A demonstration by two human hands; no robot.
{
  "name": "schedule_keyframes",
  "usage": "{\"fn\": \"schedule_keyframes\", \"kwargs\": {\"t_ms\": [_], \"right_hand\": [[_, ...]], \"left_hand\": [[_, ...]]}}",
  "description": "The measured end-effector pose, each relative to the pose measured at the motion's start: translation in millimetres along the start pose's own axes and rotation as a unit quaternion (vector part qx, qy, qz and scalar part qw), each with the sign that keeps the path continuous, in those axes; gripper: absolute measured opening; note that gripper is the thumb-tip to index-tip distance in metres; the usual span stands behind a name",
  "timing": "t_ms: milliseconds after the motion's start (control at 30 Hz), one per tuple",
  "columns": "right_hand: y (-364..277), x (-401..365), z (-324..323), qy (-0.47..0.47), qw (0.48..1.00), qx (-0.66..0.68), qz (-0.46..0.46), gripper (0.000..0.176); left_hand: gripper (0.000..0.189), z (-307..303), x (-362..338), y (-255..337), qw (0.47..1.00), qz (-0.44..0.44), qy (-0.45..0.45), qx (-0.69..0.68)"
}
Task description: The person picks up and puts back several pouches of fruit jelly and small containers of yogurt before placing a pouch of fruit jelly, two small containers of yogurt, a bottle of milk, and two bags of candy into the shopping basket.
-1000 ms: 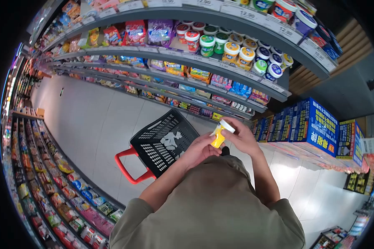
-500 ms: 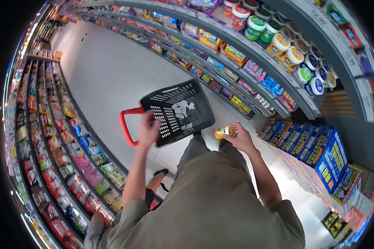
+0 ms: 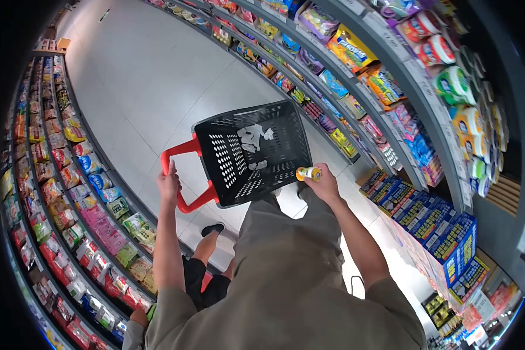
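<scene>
My left hand (image 3: 169, 182) is closed round the red handle (image 3: 170, 153) of a black shopping basket (image 3: 256, 195). The basket has perforated sides, and its open top faces me. Inside it, irregular white patches (image 3: 253, 137) show against the dark bottom. At the basket's lower right corner, my right hand (image 3: 325, 185) grips a small yellow canister (image 3: 309, 174) with a pale end. The canister lies sideways in the fingers and overlaps the basket's edge in this view.
Shelves of bagged snacks (image 3: 90, 201) line the left. On the right are shelves with candy bags (image 3: 351, 49), lidded tubs (image 3: 454, 84) and blue boxes (image 3: 426, 219). Another person's leg (image 3: 205, 248) is at my left. Pale tiled floor (image 3: 140, 76) stretches ahead.
My left hand has moved down and left onto the basket's handle and closed round it. My right hand has brought the canister up and slightly left, against the basket's corner in view.
</scene>
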State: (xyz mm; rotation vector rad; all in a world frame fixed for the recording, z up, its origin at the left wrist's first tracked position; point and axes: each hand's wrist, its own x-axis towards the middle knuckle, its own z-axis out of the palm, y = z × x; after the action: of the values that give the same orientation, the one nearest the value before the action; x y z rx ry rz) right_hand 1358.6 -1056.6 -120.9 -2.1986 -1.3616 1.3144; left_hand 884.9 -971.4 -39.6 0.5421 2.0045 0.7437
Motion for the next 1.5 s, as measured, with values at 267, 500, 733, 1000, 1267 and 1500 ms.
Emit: {"fn": "schedule_keyframes", "kwargs": {"t_ms": [267, 500, 733, 1000, 1267, 1500], "right_hand": [[0.8, 188.0, 103.9, 0.027, 0.998, -0.015, 0.057, 0.066], [61.3, 393.3, 233.5, 0.046, 0.991, -0.120, 0.040, 0.065], [109.1, 516.3, 315.2, 0.100, 0.977, -0.189, -0.015, 0.064], [109.5, 539.0, 323.9, 0.062, 0.978, -0.195, 0.032, 0.073], [40.2, 330.7, 172.3, -0.054, 0.985, -0.162, -0.009, 0.059], [-18.9, 120.4, 29.1, -0.137, 0.989, -0.036, -0.047, 0.020]], "left_hand": [[0.040, 19.9, 16.7, 14.4, 0.997, -0.052, 0.024, -0.049], [0.036, 29.1, 9.1, -6.8, 0.995, -0.013, 0.096, -0.024], [0.039, 8.1, -1.8, -31.3, 0.994, 0.075, 0.008, -0.082], [0.028, 29.4, 4.3, -12.8, 0.995, 0.051, 0.046, -0.079], [0.031, 36.3, 12.0, -10.8, 0.992, -0.008, 0.091, -0.084], [0.034, 45.7, 8.4, -6.5, 0.994, 0.067, 0.000, -0.085]]}}
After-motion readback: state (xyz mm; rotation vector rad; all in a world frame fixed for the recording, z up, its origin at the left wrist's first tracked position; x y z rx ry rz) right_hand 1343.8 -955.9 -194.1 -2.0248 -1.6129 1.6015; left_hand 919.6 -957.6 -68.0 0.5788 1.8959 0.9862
